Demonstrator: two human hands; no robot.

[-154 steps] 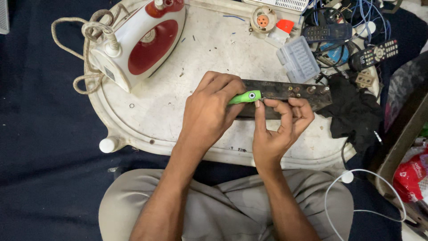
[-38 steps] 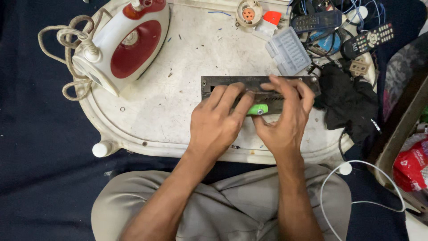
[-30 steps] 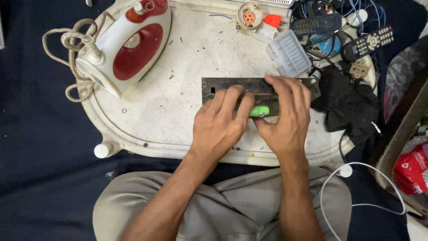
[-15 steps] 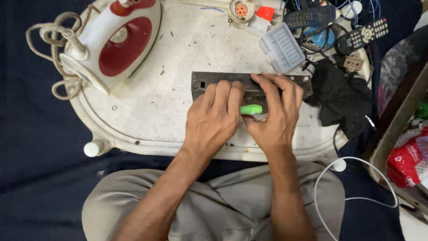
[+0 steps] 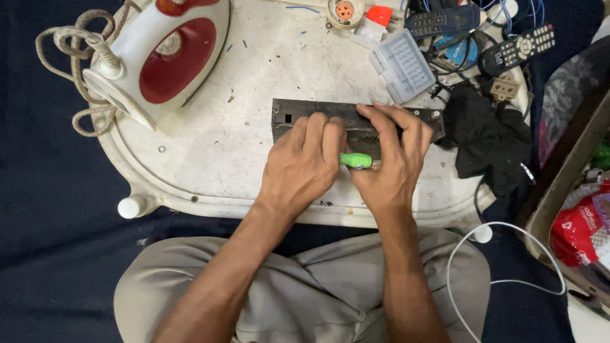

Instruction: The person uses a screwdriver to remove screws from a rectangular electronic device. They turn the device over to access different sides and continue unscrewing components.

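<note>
Dark grey, long rectangular metal plate [image 5: 305, 114]: lies flat across the middle of the white oval tabletop [image 5: 210, 171], long side running left to right, a small square hole near its left end.

Green-handled screwdriver [image 5: 356, 160]: at the near edge of the plate, lying crosswise between the two hands; only the short green handle shows, the tip is hidden.

Left hand [image 5: 302, 168]: palm down over the plate's middle, fingers [image 5: 316, 130] curled and clenched round the left part of the green handle.

Right hand [image 5: 387, 168]: palm down just right of the left hand, fingers [image 5: 381, 127] spread over the plate and pressing on it, thumb side touching the end of the handle; whether it grips the handle cannot be told.

White-and-red electric iron [image 5: 159, 60]: far left of the plate, resting on its side, its braided cord [image 5: 67, 57] looped over the tabletop edge.

Clear ribbed plastic box [image 5: 403, 63]: just beyond the plate's right half.

Black cloth [image 5: 486, 136]: touching the plate's right end.

Black remote controls [image 5: 518, 47]: beyond the cloth, among tangled wires.

White cable [image 5: 508, 254]: nearer than the plate, to its right, curving over dark floor covering.
</note>
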